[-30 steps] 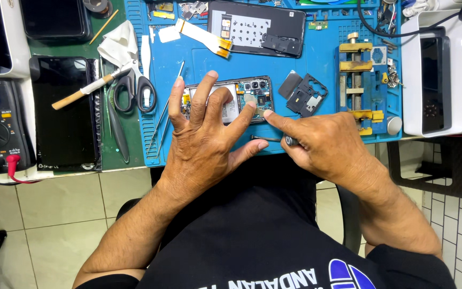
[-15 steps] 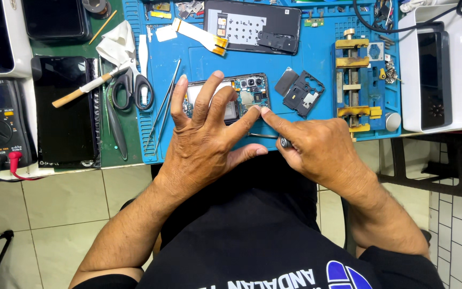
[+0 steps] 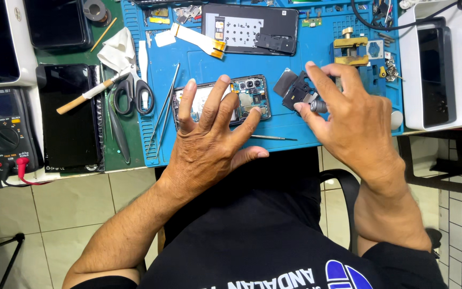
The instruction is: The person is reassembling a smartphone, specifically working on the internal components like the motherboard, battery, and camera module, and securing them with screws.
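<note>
Shifting right hand (image 3: 348, 115) off phone (image 3: 244, 99), rightward

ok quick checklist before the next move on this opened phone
1. Opened phone held down: left hand lies spread on it, ok.
2. Tool in grip: right hand pinches a small dark-tipped tool, ok.
3. Black cover piece under the right fingertips, off the phone: ok.
4. Tweezers within reach, left of the phone: ok.
5. Thin metal probe lies near the blue mat front edge, might roll off: not ok.
6. Screws all out: cannot tell.
</note>
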